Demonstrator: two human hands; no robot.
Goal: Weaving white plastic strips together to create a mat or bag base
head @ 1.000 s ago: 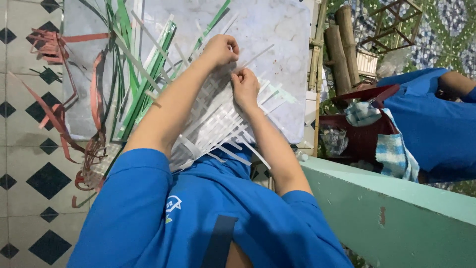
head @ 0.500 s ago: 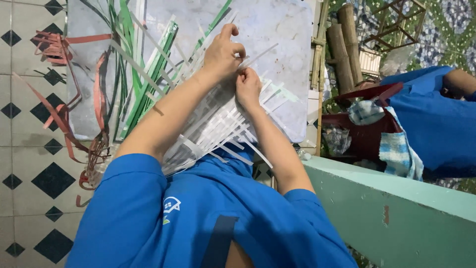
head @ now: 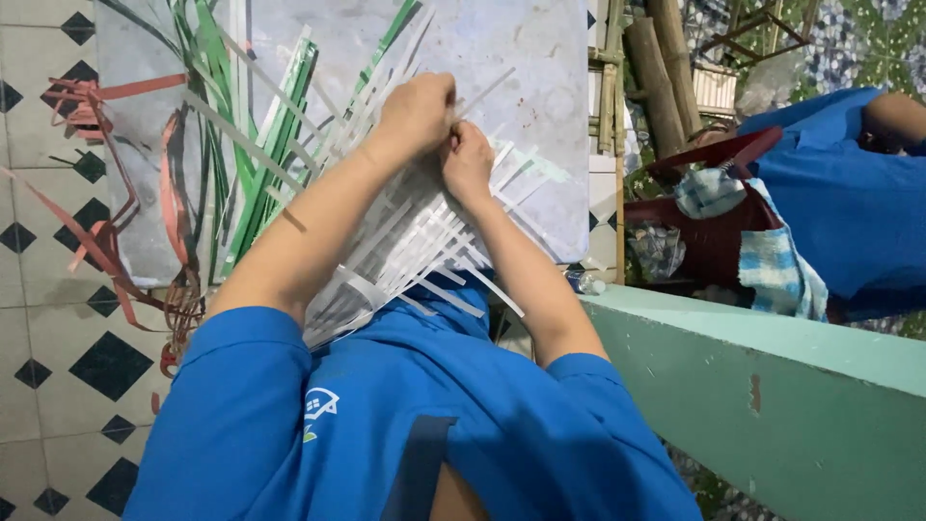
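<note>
A half-woven mat of white plastic strips [head: 405, 256] lies on a grey board [head: 540, 77] in front of my chest, its loose ends fanning out on all sides. My left hand [head: 417, 111] is closed over strips at the mat's far edge. Right beside it and touching it, my right hand [head: 468, 159] pinches white strips at the same spot. Green strips [head: 280, 135] lie loose to the left of the weave. Red strips [head: 106, 241] hang tangled over the board's left edge.
A pale green low wall [head: 772, 386] runs along my right. Beyond it sit a red basket [head: 709, 256] with a checked cloth [head: 781, 265], another person in blue [head: 830, 183] and bamboo poles [head: 666, 68]. A tiled floor with black diamonds [head: 58, 376] lies to the left.
Both hands stay together at the far edge of the weave, shifting only slightly as the fingers work the strips. The view has drifted a little.
</note>
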